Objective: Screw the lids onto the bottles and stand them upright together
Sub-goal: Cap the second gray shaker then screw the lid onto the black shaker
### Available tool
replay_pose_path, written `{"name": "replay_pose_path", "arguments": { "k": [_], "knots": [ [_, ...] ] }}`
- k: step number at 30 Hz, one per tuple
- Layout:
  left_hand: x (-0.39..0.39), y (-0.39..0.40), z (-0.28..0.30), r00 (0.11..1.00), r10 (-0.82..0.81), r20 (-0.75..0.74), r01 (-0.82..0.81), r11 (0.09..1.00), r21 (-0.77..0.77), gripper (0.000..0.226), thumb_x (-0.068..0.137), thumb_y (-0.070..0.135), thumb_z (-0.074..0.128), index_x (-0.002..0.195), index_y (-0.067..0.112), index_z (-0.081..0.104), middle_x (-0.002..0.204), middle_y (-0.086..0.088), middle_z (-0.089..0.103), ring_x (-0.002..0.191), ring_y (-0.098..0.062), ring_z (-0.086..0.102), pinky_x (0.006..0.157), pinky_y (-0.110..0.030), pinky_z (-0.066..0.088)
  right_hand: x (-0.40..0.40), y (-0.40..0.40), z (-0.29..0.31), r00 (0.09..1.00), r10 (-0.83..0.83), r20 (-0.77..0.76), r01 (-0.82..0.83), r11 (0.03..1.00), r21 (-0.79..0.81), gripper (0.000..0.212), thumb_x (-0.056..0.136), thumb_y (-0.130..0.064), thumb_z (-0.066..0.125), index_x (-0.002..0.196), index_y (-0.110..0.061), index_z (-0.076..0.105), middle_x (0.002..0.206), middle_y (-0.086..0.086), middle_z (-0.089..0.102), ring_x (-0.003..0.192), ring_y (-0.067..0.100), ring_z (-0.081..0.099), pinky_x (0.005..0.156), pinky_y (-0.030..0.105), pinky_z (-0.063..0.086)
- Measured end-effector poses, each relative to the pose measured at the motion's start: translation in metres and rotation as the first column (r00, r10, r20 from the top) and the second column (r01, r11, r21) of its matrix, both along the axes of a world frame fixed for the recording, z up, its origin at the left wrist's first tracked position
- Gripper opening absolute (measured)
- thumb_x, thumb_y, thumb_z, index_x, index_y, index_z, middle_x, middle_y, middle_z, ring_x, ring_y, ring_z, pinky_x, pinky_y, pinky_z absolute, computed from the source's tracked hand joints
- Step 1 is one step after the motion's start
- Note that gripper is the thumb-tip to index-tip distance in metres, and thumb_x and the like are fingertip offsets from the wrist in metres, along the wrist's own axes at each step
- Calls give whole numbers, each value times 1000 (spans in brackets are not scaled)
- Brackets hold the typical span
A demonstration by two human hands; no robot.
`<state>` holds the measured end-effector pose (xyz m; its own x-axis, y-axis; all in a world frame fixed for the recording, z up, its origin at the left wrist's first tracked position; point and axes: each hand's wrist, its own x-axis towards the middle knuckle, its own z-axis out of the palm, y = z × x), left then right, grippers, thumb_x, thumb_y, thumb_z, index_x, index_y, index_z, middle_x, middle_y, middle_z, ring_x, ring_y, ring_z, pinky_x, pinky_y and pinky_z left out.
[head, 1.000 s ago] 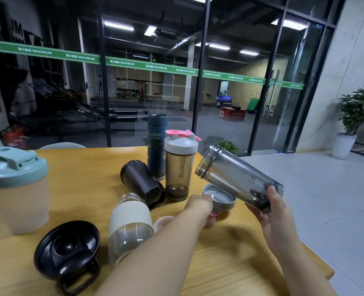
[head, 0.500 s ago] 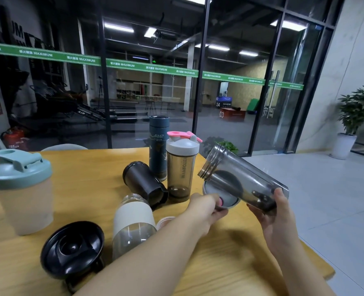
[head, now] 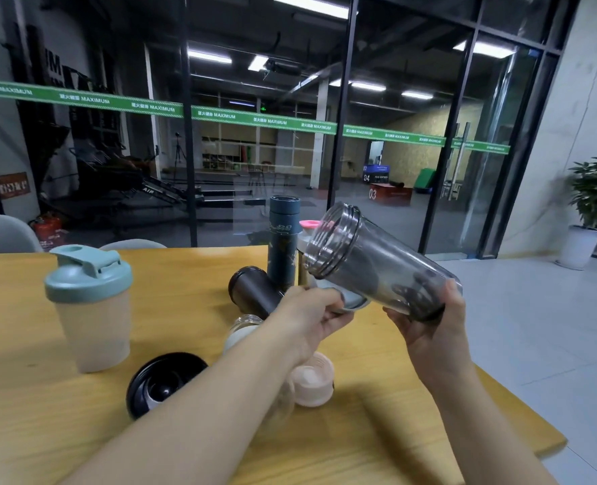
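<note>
My right hand is wrapped around the closed bottom end of a clear smoky bottle, holding it in the air right of the middle of the frame. The bottle is tilted, its open threaded mouth pointing up and to the left, with no lid on it. My left hand is closed on a grey lid, pinching its rim just under the bottle's lower side; the lid is near the bottle but not on its mouth.

Below them is the wooden table. Toward the left of the frame a pale shaker stands upright with its green lid on. At the lower middle a black lid lies open side up, partly behind my left forearm. Just right of my forearm a small pink lid sits on the table. A black bottle lies on its side in the middle, its end facing the camera, and a tall dark blue flask stands upright just behind it. A bottle with a white sleeve lies mostly hidden by my left arm. Behind the clear bottle's mouth, the pink top of another shaker shows; the rest of it is covered.
</note>
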<state>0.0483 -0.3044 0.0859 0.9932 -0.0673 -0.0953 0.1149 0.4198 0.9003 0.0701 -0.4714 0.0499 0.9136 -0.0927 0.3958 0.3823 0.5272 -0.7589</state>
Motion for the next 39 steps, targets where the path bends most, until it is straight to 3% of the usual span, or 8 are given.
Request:
{"name": "replay_pose_path", "arguments": {
  "k": [4,12,19,23,28,32,35,39],
  "knots": [
    [-13,28,15,999,22,50,-17,996,-83,33,88,-17,44,119,-7,50,118,-26,62,106,-34,63,90,-41,53,-2,21,6,999,35,-1,-35,999,30,31,92,-42,41,95,-20,63,80,-1,71,71,12,68,58,24,56],
    [-26,85,22,974,143,174,-99,965,-242,60,82,-19,47,133,12,42,89,-17,68,68,-21,70,93,-44,51,-3,59,8,995,99,8,-100,994,36,38,94,-37,37,83,-25,71,78,-2,72,71,10,68,57,22,54],
    [-38,142,13,969,106,221,-35,952,-304,66,72,9,60,136,4,48,131,-21,56,121,-36,55,88,-48,54,6,94,5,986,153,63,-157,986,56,35,82,-40,41,100,-16,60,79,-3,70,72,11,67,55,24,53],
    [-41,155,7,951,180,252,-124,967,-223,57,83,51,53,127,15,58,123,-15,66,110,-30,64,86,-48,55,9,113,2,988,117,102,-119,993,15,33,82,-36,42,103,-17,59,85,-2,69,78,13,67,58,28,55],
    [-43,162,-8,916,239,322,-194,967,-165,61,78,46,57,133,22,50,124,-10,65,104,-25,68,72,-39,58,13,127,-1,993,24,119,-12,995,-94,56,70,-45,53,116,-12,59,95,1,68,90,17,65,71,34,52],
    [-46,168,-26,901,218,374,-213,975,-55,74,42,60,86,107,29,71,117,-7,69,104,-22,68,76,-44,58,12,126,-14,978,32,207,3,987,-163,31,67,-42,52,93,-40,69,90,-9,69,89,12,64,77,34,49],
    [-44,171,-36,893,245,377,-273,962,21,97,27,65,87,109,18,65,111,-8,71,96,-19,70,67,-37,59,13,119,-18,966,70,250,-18,978,-206,29,65,-42,53,89,-43,69,86,-9,70,84,10,65,72,27,52],
    [-47,167,-42,882,206,423,-285,949,132,95,28,60,89,113,39,52,117,-5,67,101,-19,68,73,-34,58,14,116,-18,963,105,246,-56,978,-199,28,63,-38,54,87,-35,68,80,-9,69,77,8,65,65,21,52]
  ]
}}
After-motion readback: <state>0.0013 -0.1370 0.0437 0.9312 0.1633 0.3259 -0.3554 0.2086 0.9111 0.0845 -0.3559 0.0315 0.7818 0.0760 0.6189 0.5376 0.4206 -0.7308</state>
